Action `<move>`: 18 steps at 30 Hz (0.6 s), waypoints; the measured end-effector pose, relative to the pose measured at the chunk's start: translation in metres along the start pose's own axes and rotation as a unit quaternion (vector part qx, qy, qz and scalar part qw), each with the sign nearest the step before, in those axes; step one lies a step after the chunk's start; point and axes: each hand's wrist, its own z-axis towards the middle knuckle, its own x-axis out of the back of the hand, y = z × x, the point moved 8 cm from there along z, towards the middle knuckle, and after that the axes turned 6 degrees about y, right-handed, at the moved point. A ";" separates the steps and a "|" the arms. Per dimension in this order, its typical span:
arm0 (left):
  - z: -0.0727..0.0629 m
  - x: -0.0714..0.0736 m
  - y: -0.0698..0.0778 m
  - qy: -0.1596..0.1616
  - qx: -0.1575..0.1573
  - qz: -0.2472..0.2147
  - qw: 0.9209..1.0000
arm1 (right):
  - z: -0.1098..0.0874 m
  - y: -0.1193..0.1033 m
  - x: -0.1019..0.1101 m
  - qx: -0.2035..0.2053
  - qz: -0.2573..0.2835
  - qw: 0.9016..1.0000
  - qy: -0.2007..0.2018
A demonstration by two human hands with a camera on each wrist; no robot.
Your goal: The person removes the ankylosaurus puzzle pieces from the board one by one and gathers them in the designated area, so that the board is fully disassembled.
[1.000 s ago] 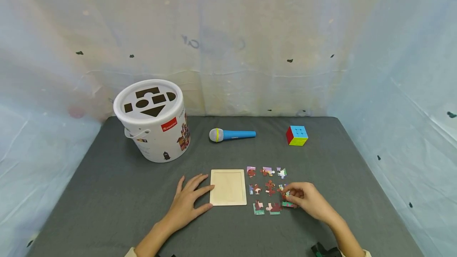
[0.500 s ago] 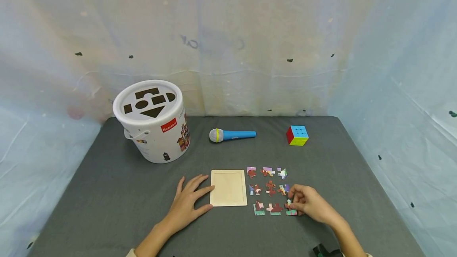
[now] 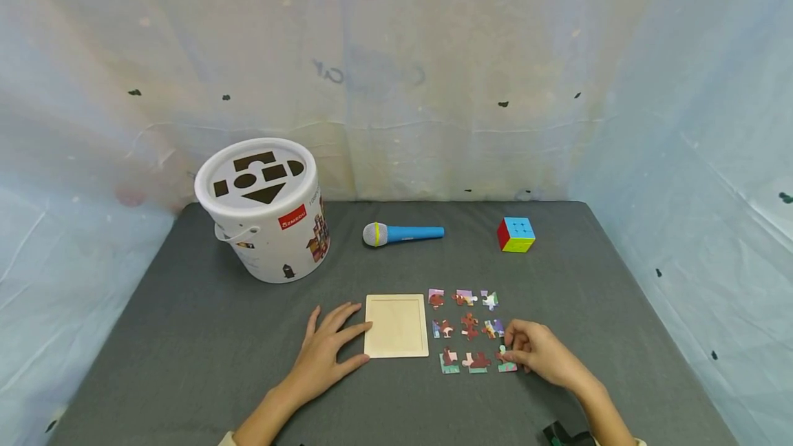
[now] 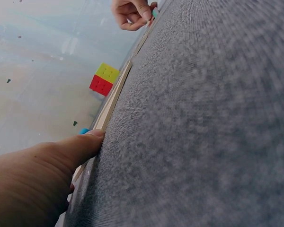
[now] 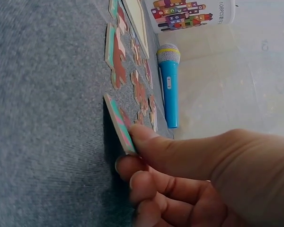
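Note:
My right hand (image 3: 537,355) pinches a jigsaw piece (image 3: 507,367) by its right side, at the near right corner of a loose grid of pieces. In the right wrist view the thumb lies on top of the piece (image 5: 119,124), which has a green and pink edge and tilts up from the cloth. The other jigsaw pieces (image 3: 476,361) lie apart in rows, brown, purple and green. My left hand (image 3: 323,355) is spread flat beside a square wooden puzzle tray (image 3: 396,326), thumb and fingertips touching its left edge. The tray holds no piece.
Behind, a white bucket (image 3: 272,246) with shape holes in its lid stands at the left. A blue toy microphone (image 3: 414,233) lies in the middle, and a puzzle cube (image 3: 515,235) sits to the right. A pale sheet hangs along the table's back edge.
My right hand has moved slightly right with the pinched piece, drawing it away from the piece above, which now shows fully. The left hand and tray have stayed in place.

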 end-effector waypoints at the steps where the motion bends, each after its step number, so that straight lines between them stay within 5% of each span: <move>1: 0.000 0.000 0.000 -0.001 0.001 0.000 1.000 | 0.000 0.001 0.000 0.000 -0.003 1.000 -0.001; 12: -0.001 0.003 0.005 -0.031 0.010 0.013 0.999 | 0.002 -0.007 0.000 0.021 -0.079 0.996 0.042; 18: 0.006 0.025 0.019 -0.027 0.000 0.098 0.995 | 0.006 -0.025 0.010 0.004 -0.204 0.969 0.140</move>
